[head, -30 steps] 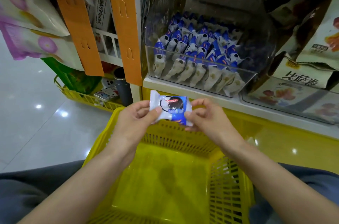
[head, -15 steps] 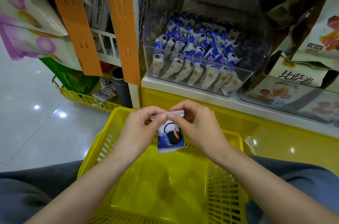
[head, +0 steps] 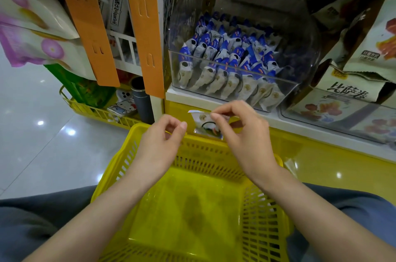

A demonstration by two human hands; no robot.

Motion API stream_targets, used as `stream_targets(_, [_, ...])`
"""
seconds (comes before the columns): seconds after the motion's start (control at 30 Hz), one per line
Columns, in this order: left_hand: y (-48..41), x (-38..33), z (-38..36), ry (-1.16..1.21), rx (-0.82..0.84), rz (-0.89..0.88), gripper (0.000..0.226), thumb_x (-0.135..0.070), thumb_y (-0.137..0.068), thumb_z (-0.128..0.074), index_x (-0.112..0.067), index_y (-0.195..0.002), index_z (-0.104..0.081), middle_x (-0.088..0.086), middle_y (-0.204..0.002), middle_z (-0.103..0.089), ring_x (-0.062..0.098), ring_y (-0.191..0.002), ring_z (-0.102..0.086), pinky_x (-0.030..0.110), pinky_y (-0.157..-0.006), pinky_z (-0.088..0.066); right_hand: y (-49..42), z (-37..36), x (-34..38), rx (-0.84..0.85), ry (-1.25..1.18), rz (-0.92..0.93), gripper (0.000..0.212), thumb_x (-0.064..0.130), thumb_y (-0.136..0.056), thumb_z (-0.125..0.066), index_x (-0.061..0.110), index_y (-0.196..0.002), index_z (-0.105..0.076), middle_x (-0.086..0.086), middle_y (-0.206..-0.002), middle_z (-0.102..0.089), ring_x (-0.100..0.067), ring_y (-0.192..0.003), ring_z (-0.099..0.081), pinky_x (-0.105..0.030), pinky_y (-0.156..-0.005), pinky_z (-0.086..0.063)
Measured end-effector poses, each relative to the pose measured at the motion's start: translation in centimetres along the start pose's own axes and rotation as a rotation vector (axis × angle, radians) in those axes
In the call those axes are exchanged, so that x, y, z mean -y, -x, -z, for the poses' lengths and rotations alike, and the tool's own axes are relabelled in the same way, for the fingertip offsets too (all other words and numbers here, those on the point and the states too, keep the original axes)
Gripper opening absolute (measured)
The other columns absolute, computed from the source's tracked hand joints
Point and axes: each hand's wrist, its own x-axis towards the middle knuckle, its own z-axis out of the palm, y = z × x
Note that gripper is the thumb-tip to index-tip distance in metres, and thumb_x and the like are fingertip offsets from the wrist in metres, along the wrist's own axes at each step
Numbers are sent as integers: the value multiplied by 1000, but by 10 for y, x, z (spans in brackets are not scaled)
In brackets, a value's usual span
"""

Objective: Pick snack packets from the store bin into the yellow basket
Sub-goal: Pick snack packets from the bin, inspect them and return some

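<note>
Head view: the right hand (head: pixel 242 133) pinches a snack packet (head: pixel 206 125) by its top edge. The thumb and forefinger (head: pixel 216 114) are clamped on the sealed strip near its right corner, and the other fingers curl loosely above. The packet hangs upright below that pinch, its pale side facing the camera. Its lower half is partly hidden behind the hand. It is in the air over the far rim of the yellow basket (head: pixel 137 133), in front of the yellow shelf base, and not yet inside the basket.

The left hand (head: pixel 162 139) is just beside the packet on its left and does not touch it. Its fingers are curled in, the thumb tip (head: pixel 183 125) is drawn close to the forefinger, and nothing is between them.

The basket rests between the person's knees, and its floor shows no packets. Above the hands, on the white shelf (head: pixel 192 98), stands the clear bin (head: pixel 289 88). It is packed with rows of blue-and-white packets (head: pixel 225 58) leaning upright against its front wall. Orange strips (head: pixel 145 32) hang to the left of the bin.
</note>
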Motion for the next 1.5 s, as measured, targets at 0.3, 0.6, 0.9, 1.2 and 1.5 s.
stream_targets(0.3, [5,-15,4,630,183,287,23,-24,-92,-49,-11,-92,-67,2,-82,-72,12,-74,-65,23,-62,-53,16,-10,3,201,170,355,20,28,-85,-57,14,-86,-71,-3,-94,-62,-13,-92,-49,-26,-75,-42])
stream_targets(0.6, [11,-15,-4,483,128,216,20,-13,-91,-53,-16,-108,-61,6,-98,-70,12,-83,-67,26,-77,-52,5,-9,8,357,-641,-707,17,19,-93,-50,15,-110,-54,-4,-99,-67,-6,-77,-65,-20,-70,-55])
stream_targets(0.9, [14,-4,-12,-104,63,-185,34,-19,-77,-71,-26,-105,-52,-18,-99,-58,-12,-89,-52,4,-72,-39,9,-10,7,285,-746,-783,15,16,-93,-53,9,-104,-60,-11,-103,-70,-14,-82,-68,-21,-65,-57])
stream_targets(1.2, [14,0,-2,-563,114,-346,23,-17,-94,-43,-18,-116,-50,-1,-113,-59,17,-98,-54,30,-73,-44,15,-17,12,386,-749,-784,8,18,-93,-53,13,-91,-59,-4,-78,-70,-11,-63,-69,-20,-60,-57])
stream_targets(1.5, [13,-2,2,-802,89,-469,24,-27,-96,-41,-19,-117,-48,0,-106,-62,21,-88,-61,33,-58,-44,17,-21,6,369,-687,-753,16,17,-88,-60,11,-98,-49,-7,-88,-68,-11,-66,-69,-23,-58,-56])
